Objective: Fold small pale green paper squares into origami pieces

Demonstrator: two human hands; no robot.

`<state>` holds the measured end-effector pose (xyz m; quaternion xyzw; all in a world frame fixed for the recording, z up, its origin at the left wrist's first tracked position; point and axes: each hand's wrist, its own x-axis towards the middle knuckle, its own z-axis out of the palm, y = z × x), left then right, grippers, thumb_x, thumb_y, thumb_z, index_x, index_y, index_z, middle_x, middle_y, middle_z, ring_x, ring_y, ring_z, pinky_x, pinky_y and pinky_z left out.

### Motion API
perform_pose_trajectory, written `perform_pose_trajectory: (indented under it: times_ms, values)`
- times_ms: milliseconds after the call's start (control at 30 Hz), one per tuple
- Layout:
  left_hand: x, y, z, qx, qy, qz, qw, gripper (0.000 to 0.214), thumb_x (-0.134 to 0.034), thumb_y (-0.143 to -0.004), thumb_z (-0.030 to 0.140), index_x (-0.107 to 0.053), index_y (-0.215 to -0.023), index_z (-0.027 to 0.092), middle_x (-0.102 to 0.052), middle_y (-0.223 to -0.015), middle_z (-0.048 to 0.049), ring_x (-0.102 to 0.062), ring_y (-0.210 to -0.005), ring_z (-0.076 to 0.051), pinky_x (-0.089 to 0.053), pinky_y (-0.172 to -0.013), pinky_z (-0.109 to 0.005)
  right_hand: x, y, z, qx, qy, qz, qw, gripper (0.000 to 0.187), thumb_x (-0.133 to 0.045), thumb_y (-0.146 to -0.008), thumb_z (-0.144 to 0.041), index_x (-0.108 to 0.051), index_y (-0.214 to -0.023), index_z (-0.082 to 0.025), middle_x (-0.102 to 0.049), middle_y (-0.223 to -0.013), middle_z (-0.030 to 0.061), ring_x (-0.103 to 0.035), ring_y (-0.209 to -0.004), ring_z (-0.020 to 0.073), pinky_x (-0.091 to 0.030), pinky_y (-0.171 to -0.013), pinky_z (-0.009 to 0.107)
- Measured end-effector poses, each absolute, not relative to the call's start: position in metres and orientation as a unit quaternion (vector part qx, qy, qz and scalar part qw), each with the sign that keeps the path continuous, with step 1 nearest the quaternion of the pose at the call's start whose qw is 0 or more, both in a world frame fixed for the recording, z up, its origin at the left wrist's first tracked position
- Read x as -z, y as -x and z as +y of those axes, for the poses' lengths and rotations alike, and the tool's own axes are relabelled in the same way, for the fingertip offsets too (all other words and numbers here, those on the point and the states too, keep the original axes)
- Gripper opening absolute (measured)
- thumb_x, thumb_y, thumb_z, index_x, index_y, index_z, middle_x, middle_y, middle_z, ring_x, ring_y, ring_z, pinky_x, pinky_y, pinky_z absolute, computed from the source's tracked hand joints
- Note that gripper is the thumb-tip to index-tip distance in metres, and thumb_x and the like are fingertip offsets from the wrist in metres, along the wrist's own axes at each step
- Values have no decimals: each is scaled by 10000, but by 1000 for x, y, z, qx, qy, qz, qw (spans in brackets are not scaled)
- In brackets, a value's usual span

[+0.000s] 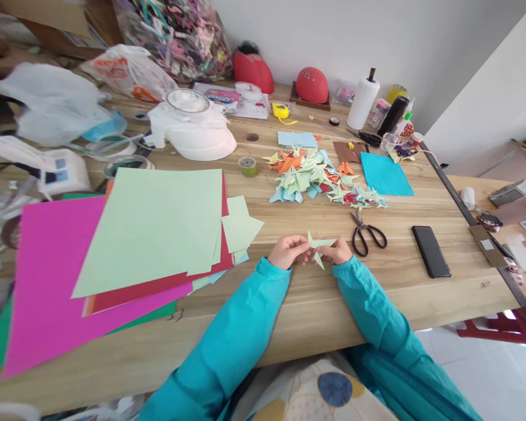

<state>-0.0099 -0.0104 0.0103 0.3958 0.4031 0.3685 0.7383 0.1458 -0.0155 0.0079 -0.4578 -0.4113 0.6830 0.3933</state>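
Note:
A small pale green folded paper crane (pixel 319 243) with pointed ends is held between my two hands, just above the wooden table. My left hand (pixel 290 251) pinches it from the left with thumb and fingers. From the right, my right hand (pixel 336 251) grips its other side, thumb on top. Beyond the hands lies a pile of folded paper cranes (pixel 304 177) in green, orange, blue and red. Black-handled scissors (pixel 364 233) rest partly open to the right of my right hand. Small pale green paper squares (pixel 237 231) lie left of my left hand.
Large coloured sheets (pixel 158 216) are stacked at left. A phone (pixel 431 251) lies at right, a turquoise sheet (pixel 386 173) behind it. Farther back are a roll of tape (pixel 247 166), a yellow tape measure (pixel 280 111), a white paper roll (pixel 363 104) and plastic bags (pixel 55 102).

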Motion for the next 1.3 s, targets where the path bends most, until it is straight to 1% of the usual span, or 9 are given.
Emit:
perform_pose_trajectory:
  times_ms: [267, 467, 600, 700, 800, 900, 1000, 1167, 1300]
  values:
    - [-10, 10, -9, -347, -409, 391, 748, 307, -717, -572, 368, -568, -585, 101, -592, -493, -31, -513, -397, -89, -411, -392, -204, -5, -146, -15, -662, 470, -424, 402, 130, -661, -514, -205, -637, -587, -100, -632, -486, 37, -574, -422, 155, -414, -369, 222]
    - [-7, 10, -8, -345, -410, 362, 762, 301, -705, -590, 370, -573, -596, 99, -593, -532, -35, -523, -439, -89, -420, -416, -207, 2, -148, -12, -674, 455, -417, 406, 94, -637, -520, -197, -604, -539, -110, -625, -471, 32, -559, -387, 150, -421, -361, 230]
    - [-9, 11, -9, -345, -404, 357, 768, 286, -693, -599, 359, -571, -611, 101, -597, -558, -38, -535, -460, -99, -430, -431, -220, 1, -148, -12, -670, 467, -414, 402, 95, -632, -516, -196, -603, -548, -112, -621, -463, 26, -561, -389, 151, -416, -352, 224]
    - [-11, 11, -10, -344, -411, 361, 764, 296, -675, -608, 384, -568, -627, 108, -605, -563, -41, -553, -471, -118, -433, -433, -232, -4, -147, -14, -670, 462, -426, 395, 107, -635, -518, -210, -601, -551, -114, -619, -465, 23, -561, -401, 148, -406, -350, 216]
    - [-12, 10, -12, -346, -467, 382, 718, 315, -671, -610, 407, -545, -604, 118, -571, -486, -9, -500, -401, -87, -384, -398, -203, -13, -144, -18, -660, 461, -463, 371, 135, -660, -524, -228, -592, -544, -114, -608, -458, 15, -534, -389, 119, -392, -361, 201]
    - [-14, 9, -13, -355, -506, 405, 674, 342, -674, -602, 425, -505, -563, 131, -515, -419, 26, -425, -343, -56, -320, -362, -182, -19, -142, -20, -655, 458, -480, 362, 182, -696, -519, -254, -581, -547, -115, -595, -448, 7, -530, -410, 111, -388, -385, 196]
    - [-16, 10, -14, -343, -507, 418, 671, 364, -657, -607, 452, -486, -545, 137, -504, -408, 29, -399, -318, -54, -281, -330, -182, -20, -141, -20, -648, 442, -502, 364, 218, -720, -514, -273, -579, -557, -113, -597, -460, 8, -509, -413, 96, -384, -399, 195]
    - [-20, 9, -14, -330, -501, 428, 676, 377, -639, -611, 475, -492, -537, 136, -478, -384, 36, -380, -294, -55, -272, -310, -187, -16, -142, -20, -654, 424, -524, 342, 244, -694, -576, -332, -591, -577, -110, -594, -470, 15, -535, -430, 112, -395, -403, 204]
    - [-20, 7, -15, -338, -498, 435, 669, 386, -624, -617, 495, -498, -546, 137, -458, -366, 45, -359, -279, -51, -247, -301, -183, -18, -143, -20, -648, 442, -515, 346, 236, -695, -564, -323, -587, -548, -113, -569, -441, 0, -510, -388, 99, -378, -370, 193]
